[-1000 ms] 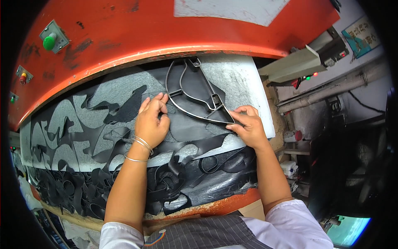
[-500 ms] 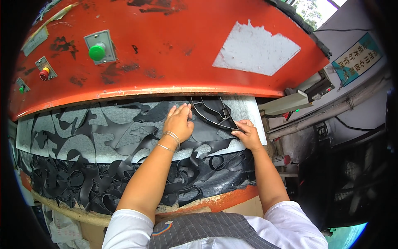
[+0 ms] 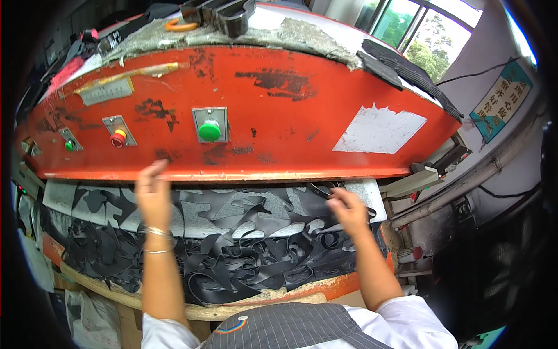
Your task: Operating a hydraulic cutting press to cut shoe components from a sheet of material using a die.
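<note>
My left hand (image 3: 153,189) is raised in front of the lower part of the red machine front, left of and below a big green push button (image 3: 209,131). It is smeared by motion, but its fingers look stretched out and hold nothing. My right hand (image 3: 350,210) is at the right end of the pale cutting board (image 3: 247,234), with thumb and fingers closed at the edge of a dark metal cutting die (image 3: 317,189). Most of the die is hidden under the red beam and behind the hand. Black sheet material (image 3: 215,203) with cut-out gaps covers much of the board.
Tangled black offcuts (image 3: 244,262) pile up along the board's near side, above a wooden rail (image 3: 110,295). A red-and-yellow button (image 3: 118,138) and a small green button (image 3: 70,145) sit farther left. Other metal dies (image 3: 224,14) lie on top of the machine. A pipe (image 3: 459,186) runs at right.
My left hand has left the black sheet and risen to the left, toward the machine front. My right hand stays by the die, now mostly under the beam. The view has tilted up.
</note>
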### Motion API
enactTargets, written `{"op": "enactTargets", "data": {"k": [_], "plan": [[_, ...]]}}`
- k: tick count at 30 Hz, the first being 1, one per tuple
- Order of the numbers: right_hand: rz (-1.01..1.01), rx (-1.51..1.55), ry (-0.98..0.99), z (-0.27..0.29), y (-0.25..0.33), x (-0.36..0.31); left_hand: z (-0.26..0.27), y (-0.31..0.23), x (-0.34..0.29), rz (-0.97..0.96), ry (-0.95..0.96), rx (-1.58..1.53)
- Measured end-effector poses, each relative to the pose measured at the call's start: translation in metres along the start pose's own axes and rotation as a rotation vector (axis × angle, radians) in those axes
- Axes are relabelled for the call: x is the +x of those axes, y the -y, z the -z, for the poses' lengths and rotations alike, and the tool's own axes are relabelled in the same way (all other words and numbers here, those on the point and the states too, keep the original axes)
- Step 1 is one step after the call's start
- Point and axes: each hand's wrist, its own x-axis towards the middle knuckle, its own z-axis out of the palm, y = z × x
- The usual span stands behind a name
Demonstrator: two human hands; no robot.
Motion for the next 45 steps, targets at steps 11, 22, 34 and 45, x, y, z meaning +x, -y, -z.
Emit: {"op": "enactTargets", "data": {"k": [11,22,34,45], "plan": [[0.427,0.063,-0.156,-0.16,0.229,0.111,0.286,0.134,0.172,-0.054,-0.529,0.571],[0.323,0.046,0.632,-0.1,0.139,-0.043,0.141,-0.044,-0.077,0.147,0.321,0.265],[0.311,-0.229,0.604,-0.057,0.102,-0.169,-0.018,-0.114,-0.24,-0.105,0.794,0.36],[0.229,-0.155,0.852,-0.015,0.045,-0.116,-0.024,-0.061,-0.306,-0.186,0.617,0.388]]}}
